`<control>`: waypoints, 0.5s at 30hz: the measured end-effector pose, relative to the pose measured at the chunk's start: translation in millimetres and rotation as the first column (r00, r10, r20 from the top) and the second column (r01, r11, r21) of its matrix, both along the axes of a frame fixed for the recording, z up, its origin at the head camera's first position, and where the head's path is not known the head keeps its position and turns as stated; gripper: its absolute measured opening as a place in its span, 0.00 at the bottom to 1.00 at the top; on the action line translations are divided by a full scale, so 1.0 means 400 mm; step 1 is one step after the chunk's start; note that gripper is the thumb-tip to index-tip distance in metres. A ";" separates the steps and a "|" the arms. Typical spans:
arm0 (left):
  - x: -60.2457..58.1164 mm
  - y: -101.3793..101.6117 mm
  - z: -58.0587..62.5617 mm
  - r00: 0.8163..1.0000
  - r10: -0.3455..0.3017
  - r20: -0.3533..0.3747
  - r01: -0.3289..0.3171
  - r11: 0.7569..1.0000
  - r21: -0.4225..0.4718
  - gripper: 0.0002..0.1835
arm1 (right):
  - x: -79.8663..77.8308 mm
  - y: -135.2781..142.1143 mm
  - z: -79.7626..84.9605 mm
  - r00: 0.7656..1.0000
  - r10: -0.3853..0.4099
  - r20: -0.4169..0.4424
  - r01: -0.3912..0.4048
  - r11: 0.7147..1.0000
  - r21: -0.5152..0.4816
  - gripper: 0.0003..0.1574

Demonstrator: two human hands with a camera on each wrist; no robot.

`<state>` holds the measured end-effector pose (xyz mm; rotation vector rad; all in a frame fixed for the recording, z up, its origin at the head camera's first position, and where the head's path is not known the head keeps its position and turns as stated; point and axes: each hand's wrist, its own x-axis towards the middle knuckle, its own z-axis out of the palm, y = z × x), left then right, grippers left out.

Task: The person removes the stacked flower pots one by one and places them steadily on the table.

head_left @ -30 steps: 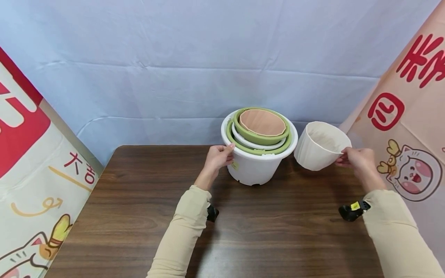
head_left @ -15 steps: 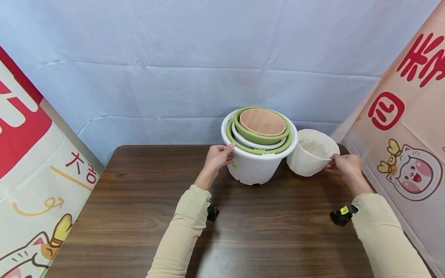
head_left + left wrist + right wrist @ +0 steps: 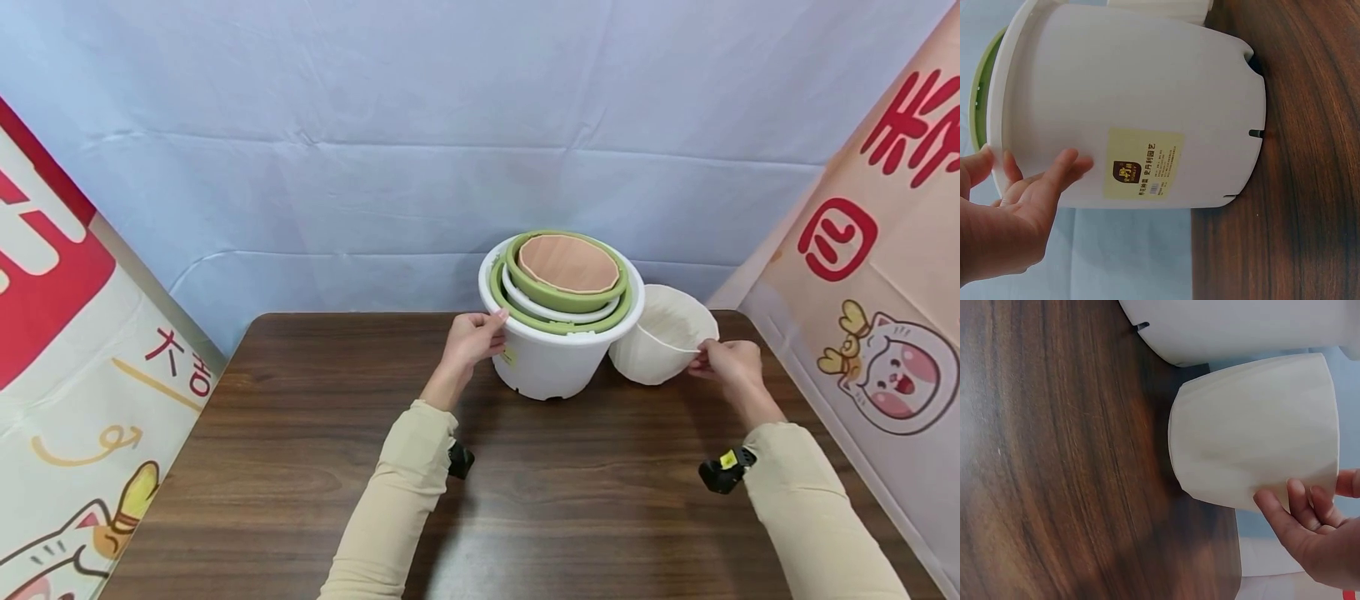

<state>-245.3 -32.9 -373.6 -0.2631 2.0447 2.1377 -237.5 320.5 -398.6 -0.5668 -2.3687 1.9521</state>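
A large white flowerpot [image 3: 551, 367] stands upright at the back of the table, with smaller pots nested inside it. Among these are a green pot [image 3: 573, 302], a white one [image 3: 583, 317] and a terracotta-coloured pot [image 3: 568, 263] innermost. My left hand [image 3: 468, 340] pinches the large pot's rim at the left, thumb on top; a yellow label [image 3: 1143, 164] shows beside its fingers. On the right, my right hand [image 3: 733, 367] pinches the rim of a cream pot [image 3: 1254, 431] with thumb and fingers. That pot sits close beside the white one; whether its base touches the table I cannot tell.
The brown wooden table [image 3: 322, 467] ends at a pale blue cloth backdrop [image 3: 375, 200]. Printed cloths hang on both sides, the right one [image 3: 862, 333] near my right arm. A black wrist camera [image 3: 727, 471] hangs under my right wrist.
My right hand has brought the cream pot left and down, next to the large white pot. The left hand keeps its grip on the rim, and the nested pots stay in place.
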 end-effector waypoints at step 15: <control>-0.001 0.001 -0.003 1.000 -0.002 -0.002 0.002 1.000 0.009 0.16 | -0.008 -0.025 -0.012 1.000 -0.010 -0.004 0.010 1.000 0.003 0.11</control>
